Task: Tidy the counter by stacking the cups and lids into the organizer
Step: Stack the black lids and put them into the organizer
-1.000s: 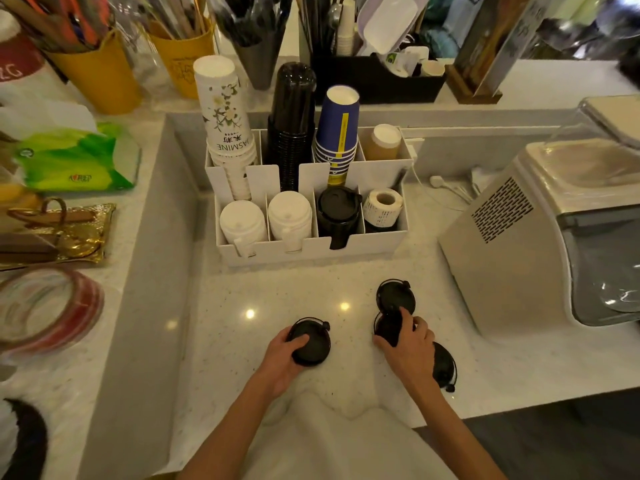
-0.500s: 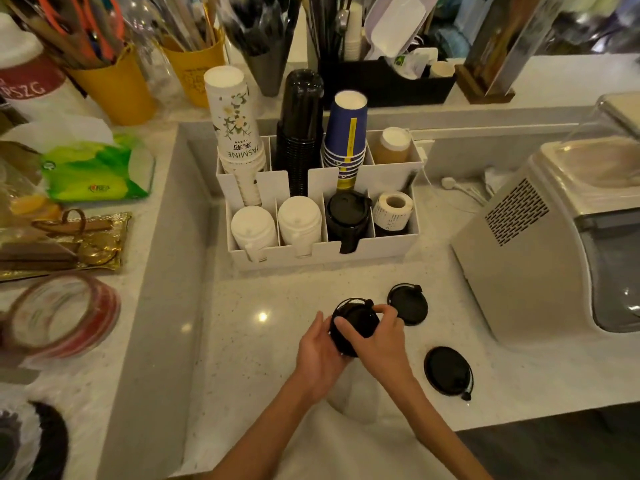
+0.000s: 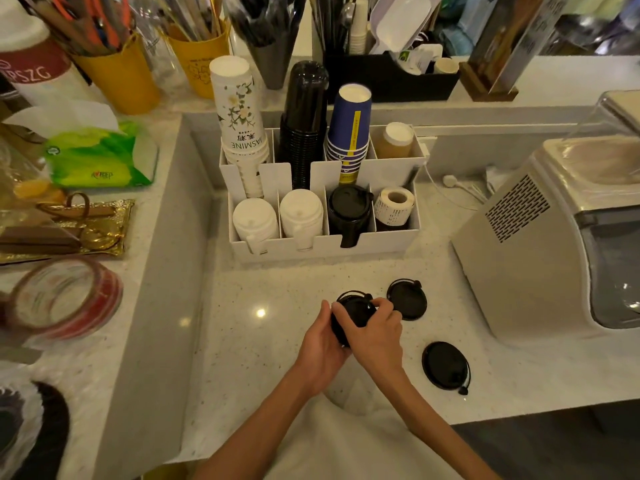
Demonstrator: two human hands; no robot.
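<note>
My left hand (image 3: 320, 344) and my right hand (image 3: 375, 329) meet over the counter, both gripping a small stack of black lids (image 3: 353, 311). Two more black lids lie flat on the white counter: one (image 3: 408, 299) just right of my hands, another (image 3: 445, 365) nearer the front edge. The white organizer (image 3: 381, 239) stands behind, with white lids (image 3: 254, 216) in two front slots and black lids (image 3: 348, 207) in a third. Its back row carries jasmine cups (image 3: 239, 109), black cups (image 3: 306, 109) and blue cups (image 3: 349, 123).
A grey machine (image 3: 540, 244) stands at the right. A label roll (image 3: 394, 204) fills the organizer's last front slot. On the raised ledge at left are a tissue pack (image 3: 97, 157), tape rolls (image 3: 65, 299) and yellow utensil cups (image 3: 117, 74).
My hands came together from apart, each bringing a black lid up off the counter into one stack. The head view has shifted slightly; two lids stay on the counter.
</note>
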